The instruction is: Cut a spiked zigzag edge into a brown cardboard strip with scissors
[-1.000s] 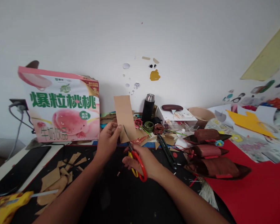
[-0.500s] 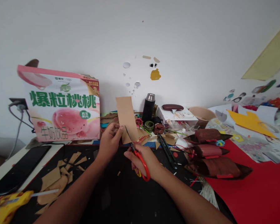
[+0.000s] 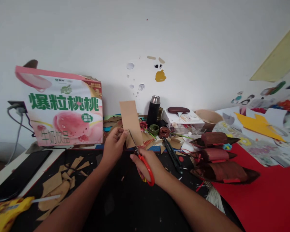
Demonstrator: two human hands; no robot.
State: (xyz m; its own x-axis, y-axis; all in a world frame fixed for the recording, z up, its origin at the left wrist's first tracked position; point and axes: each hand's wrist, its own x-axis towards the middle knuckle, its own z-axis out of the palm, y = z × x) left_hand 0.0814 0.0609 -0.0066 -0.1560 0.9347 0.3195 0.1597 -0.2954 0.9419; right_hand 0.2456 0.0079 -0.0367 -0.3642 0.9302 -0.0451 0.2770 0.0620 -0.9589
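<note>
My left hand (image 3: 115,141) pinches the lower left edge of an upright rectangular piece of brown cardboard (image 3: 131,117). In my right hand (image 3: 147,164) is a pair of scissors (image 3: 147,169) with red and yellow handles. Its blades point up and to the left, lying across the lower part of the cardboard close to my left thumb. Whether the blades have cut into the card at this spot is hard to make out. My right fingers wrap the handles, and some of them are hidden behind the hand.
Cardboard scraps (image 3: 60,183), a yellow glue gun (image 3: 12,209) and a phone (image 3: 20,174) lie left. A pink drink carton (image 3: 65,109) stands behind. A black thermos (image 3: 153,111), paint jars (image 3: 154,130) and a utility knife (image 3: 172,156) sit beyond my hands; brown model boats (image 3: 228,172) are right.
The whole view has shifted very slightly. Both hands, the cardboard and the scissors keep nearly the same positions; the blades look slightly closer together.
</note>
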